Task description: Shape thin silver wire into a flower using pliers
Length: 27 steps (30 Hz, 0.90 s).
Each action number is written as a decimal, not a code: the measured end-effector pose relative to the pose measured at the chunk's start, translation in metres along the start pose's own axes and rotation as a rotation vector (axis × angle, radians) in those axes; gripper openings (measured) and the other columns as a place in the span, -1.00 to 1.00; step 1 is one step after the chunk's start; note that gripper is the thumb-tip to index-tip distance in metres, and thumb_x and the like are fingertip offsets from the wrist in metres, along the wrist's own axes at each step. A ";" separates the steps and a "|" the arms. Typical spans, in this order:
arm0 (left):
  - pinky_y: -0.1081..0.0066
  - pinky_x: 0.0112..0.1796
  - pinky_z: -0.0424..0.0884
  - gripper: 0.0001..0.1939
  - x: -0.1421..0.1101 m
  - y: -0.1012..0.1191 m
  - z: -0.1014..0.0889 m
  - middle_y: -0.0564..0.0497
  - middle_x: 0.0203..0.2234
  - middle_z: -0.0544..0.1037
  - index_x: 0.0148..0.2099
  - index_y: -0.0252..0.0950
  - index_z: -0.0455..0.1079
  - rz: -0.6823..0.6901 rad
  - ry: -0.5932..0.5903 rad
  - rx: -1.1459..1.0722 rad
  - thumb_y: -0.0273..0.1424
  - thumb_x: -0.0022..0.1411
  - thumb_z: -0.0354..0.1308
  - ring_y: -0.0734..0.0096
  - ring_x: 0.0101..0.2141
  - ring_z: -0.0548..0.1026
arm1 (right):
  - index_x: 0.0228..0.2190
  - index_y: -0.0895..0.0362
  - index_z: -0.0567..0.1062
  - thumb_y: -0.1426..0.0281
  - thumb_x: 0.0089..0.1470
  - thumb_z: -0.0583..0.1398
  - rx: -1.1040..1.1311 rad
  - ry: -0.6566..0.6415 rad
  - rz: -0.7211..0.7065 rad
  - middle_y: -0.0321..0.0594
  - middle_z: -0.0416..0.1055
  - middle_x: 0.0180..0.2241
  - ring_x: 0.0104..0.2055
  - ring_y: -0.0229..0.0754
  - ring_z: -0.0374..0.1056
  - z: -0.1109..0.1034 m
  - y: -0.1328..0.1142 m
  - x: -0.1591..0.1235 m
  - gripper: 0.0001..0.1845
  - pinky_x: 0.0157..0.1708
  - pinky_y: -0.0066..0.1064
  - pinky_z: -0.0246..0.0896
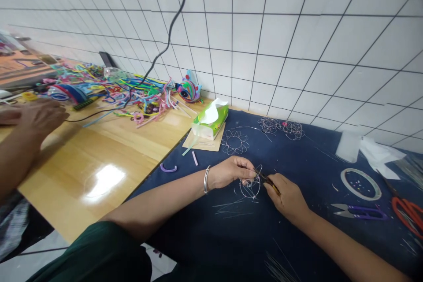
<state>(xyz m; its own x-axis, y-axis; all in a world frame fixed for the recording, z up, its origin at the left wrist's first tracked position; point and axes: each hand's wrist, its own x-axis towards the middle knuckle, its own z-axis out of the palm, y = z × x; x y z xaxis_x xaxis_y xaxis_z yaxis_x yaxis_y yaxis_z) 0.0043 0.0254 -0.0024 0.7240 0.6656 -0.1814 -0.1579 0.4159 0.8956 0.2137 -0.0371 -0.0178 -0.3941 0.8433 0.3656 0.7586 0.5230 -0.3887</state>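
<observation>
My left hand, with a silver bangle at the wrist, pinches a small flower-shaped frame of thin silver wire over a dark blue cloth. My right hand is closed round a small dark tool with a yellow handle, its tip touching the wire frame. Loose cut wires lie on the cloth just below my hands.
Finished wire flowers lie behind my hands. A green tissue box, a tape roll, purple snips and red scissors are nearby. Another person's hand rests on the wooden table by colourful pipe cleaners.
</observation>
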 end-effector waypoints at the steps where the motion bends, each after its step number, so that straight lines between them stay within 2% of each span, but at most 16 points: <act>1: 0.56 -0.50 0.26 -0.77 0.000 -0.002 0.002 0.04 -0.55 0.43 -0.38 -0.43 0.36 -0.012 0.005 -0.043 -0.38 -0.05 0.28 0.64 -0.58 0.35 | -0.35 0.12 0.32 0.35 0.13 0.01 0.001 0.002 0.004 -0.24 0.29 -0.46 -0.42 -0.25 0.24 0.000 0.000 -0.001 -0.86 -0.40 -0.41 0.16; 8: 0.59 -0.40 0.29 -0.85 -0.007 -0.008 0.021 -0.04 -0.37 0.42 -0.33 -0.41 0.35 0.021 0.057 -0.350 -0.43 0.06 0.21 0.61 -0.44 0.40 | -0.37 0.13 0.29 0.35 0.14 -0.02 -0.023 0.016 0.037 -0.24 0.26 -0.46 -0.42 -0.25 0.22 0.002 0.002 -0.002 -0.86 -0.40 -0.40 0.15; 14: 0.57 -0.42 0.27 -0.90 -0.013 -0.008 0.029 -0.03 -0.41 0.41 -0.30 -0.38 0.32 -0.003 0.073 -0.465 -0.44 0.12 0.14 0.63 -0.50 0.37 | -0.39 0.12 0.27 0.35 0.14 -0.02 -0.036 0.005 0.043 -0.23 0.26 -0.45 -0.41 -0.24 0.22 0.005 0.003 -0.002 -0.87 -0.39 -0.39 0.14; 22: 0.57 -0.49 0.24 -0.90 -0.014 -0.008 0.028 -0.02 -0.46 0.43 -0.28 -0.36 0.30 -0.001 0.106 -0.440 -0.48 0.10 0.12 0.61 -0.55 0.37 | -0.37 0.13 0.28 0.35 0.14 -0.01 -0.051 -0.026 0.030 -0.23 0.27 -0.43 -0.39 -0.24 0.22 0.005 0.003 -0.001 -0.87 -0.38 -0.40 0.14; 27: 0.56 -0.47 0.26 -0.87 -0.012 -0.006 0.023 -0.05 -0.43 0.45 -0.28 -0.39 0.31 -0.006 0.107 -0.335 -0.47 0.08 0.15 0.59 -0.53 0.39 | -0.37 0.14 0.29 0.36 0.14 -0.01 -0.064 -0.016 0.018 -0.23 0.27 -0.42 -0.37 -0.25 0.22 0.004 0.004 -0.002 -0.87 -0.37 -0.41 0.13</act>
<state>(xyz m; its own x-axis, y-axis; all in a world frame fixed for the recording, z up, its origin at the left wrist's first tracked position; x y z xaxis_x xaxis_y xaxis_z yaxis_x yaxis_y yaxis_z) 0.0118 0.0002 0.0038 0.6535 0.7165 -0.2438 -0.3783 0.5883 0.7147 0.2151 -0.0358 -0.0237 -0.3880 0.8546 0.3452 0.7970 0.4992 -0.3399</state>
